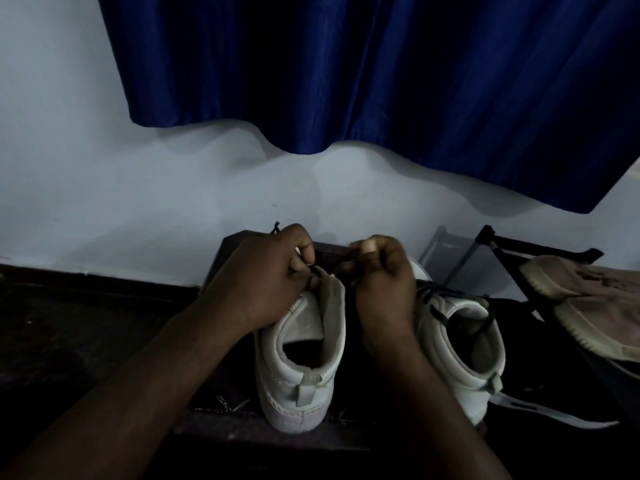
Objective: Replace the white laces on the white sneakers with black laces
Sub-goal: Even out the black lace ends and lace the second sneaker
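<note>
The left hand [263,278] and the right hand [381,282] sit knuckles-up, fingers curled tight, each pinching the black lace [275,228] at the tongue top of the left sneaker [301,358]. This sneaker stands heel-near on the dark desk [214,424]. Just beside it, the right sneaker [460,341] is 1 already black-laced.

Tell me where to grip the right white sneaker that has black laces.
Take the right white leather sneaker at its heel collar, from above on the near side: the heel lies nearest, the opening stands free, and a grey pull tab sits there.
</note>
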Tool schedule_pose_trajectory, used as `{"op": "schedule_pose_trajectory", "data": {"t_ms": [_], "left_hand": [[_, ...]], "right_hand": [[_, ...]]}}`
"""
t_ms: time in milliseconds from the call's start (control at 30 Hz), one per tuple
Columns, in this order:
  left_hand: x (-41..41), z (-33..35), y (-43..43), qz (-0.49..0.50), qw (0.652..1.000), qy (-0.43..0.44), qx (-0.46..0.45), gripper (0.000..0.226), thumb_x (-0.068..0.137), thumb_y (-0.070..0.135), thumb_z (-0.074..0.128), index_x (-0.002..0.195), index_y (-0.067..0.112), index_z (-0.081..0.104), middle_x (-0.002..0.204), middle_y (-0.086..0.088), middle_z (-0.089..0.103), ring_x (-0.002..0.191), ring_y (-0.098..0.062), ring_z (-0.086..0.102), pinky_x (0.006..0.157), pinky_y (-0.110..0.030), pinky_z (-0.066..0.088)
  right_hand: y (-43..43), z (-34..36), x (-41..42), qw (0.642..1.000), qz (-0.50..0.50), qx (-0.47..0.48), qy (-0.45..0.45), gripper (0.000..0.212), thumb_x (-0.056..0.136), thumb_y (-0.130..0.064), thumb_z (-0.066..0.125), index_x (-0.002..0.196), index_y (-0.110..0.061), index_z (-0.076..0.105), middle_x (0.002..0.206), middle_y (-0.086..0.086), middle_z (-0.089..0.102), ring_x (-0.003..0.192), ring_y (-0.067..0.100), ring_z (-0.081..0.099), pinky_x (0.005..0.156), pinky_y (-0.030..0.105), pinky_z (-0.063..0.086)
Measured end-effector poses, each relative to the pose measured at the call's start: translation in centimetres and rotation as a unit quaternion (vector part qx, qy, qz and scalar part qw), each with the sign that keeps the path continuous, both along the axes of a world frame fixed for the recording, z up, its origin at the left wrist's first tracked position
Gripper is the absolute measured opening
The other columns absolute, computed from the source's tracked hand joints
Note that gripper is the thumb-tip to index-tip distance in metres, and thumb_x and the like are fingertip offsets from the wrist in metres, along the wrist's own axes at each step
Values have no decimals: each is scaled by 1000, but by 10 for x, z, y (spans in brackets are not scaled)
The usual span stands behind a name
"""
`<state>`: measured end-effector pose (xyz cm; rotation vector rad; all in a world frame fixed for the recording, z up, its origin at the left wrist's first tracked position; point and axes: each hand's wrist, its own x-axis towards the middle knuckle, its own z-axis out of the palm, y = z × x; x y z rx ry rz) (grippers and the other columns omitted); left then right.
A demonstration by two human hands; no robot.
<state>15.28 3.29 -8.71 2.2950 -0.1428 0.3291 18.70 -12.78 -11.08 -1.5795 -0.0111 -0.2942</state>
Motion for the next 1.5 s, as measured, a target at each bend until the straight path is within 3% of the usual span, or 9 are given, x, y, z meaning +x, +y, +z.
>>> {"op": "schedule_pose_trajectory", "data": {"t_ms": [167, 333, 600, 767, 933, 1100, 1200, 1400, 1500], "left_hand": [[1, -1, 1, -4, 1000, -9, 7, 24, 84, 13, 80, 91, 28, 64, 70, 14, 71, 71, 3, 66, 64, -12, 45], [2, -5, 4, -7, 1000, -11, -6, 25, 82, 16, 83, 92, 32, 68, 75, 18, 72, 74, 6, 67, 68, -15, 50], [6, -7, 4, -4, 1000, -7, 9, 25, 81, 16, 81, 97, 35, 74, 78, 22, 72, 80, 10, 66, 78, -20, 55], [5, -6, 3, -5, 1000, -11, 24, 28, 81, 12, 78, 99, 34, 75, 78, 22, 71, 78, 8, 67, 77, -26, 57], [4, -4, 2, -2, 999, -19, 30, 28, 79, 13, 79, 96, 35, 75, 78, 25, 71, 78, 8, 66, 80, -31, 57], [3, -4, 3, -5, 998, -32, 52, 30, 78, 22, 73, 104, 37, 73, 90, 21, 72, 86, 4, 67, 81, -30, 56], [3, -4, 3, 0, 998, -33, 59, 33, 77, 15, 77, 99, 38, 74, 88, 21, 71, 84, 6, 66, 80, -24, 54], [3, -4, 2, 8, 998, -26, 49, 30, 75, 14, 81, 89, 39, 73, 78, 23, 68, 81, 9, 64, 78, -19, 53], [0, 0, 1, 10, 997, -34, 70, 25, 79, 27, 72, 100, 39, 73, 93, 19, 72, 91, 2, 66, 85, -32, 54]], "right_hand": [[6, 21, -8, 987, 63, 139, 41, 20, 106, -6, 46, 89, -14, 54, 68, 2, 67, 51, 17, 50, 54, 31, 39], [-10, 12, -5, 944, 70, -315, -62, 7, 98, -27, 65, 92, -25, 69, 78, -5, 73, 72, 13, 66, 66, 32, 49], [-26, 18, -18, 840, 137, -516, -97, 12, 100, -30, 58, 95, -30, 68, 89, 0, 75, 81, 21, 67, 64, 30, 40], [-16, 34, -16, 984, 165, 59, 30, 31, 100, -15, 53, 74, -22, 68, 65, 2, 60, 70, 20, 57, 74, 38, 48], [-32, 65, -16, 777, 319, 543, -23, 33, 109, -12, 34, 95, -13, 64, 70, -3, 55, 76, 13, 67, 79, 33, 61], [-24, 49, -18, 985, 133, -75, -82, 26, 107, -19, 53, 95, -19, 75, 69, -9, 62, 59, 4, 56, 53, 18, 44], [-17, 36, -21, 851, 111, -495, -136, 31, 99, -37, 50, 105, -23, 77, 99, -3, 77, 91, 17, 70, 76, 32, 53], [-23, 47, -27, 847, 140, -512, -4, 52, 103, -47, 55, 59, -21, 48, 74, 8, 66, 76, 27, 64, 66, 35, 41], [-17, 53, -26, 960, 178, -179, 121, 55, 101, -46, 60, 52, -22, 53, 56, -4, 47, 50, 12, 42, 52, 29, 31]]}}
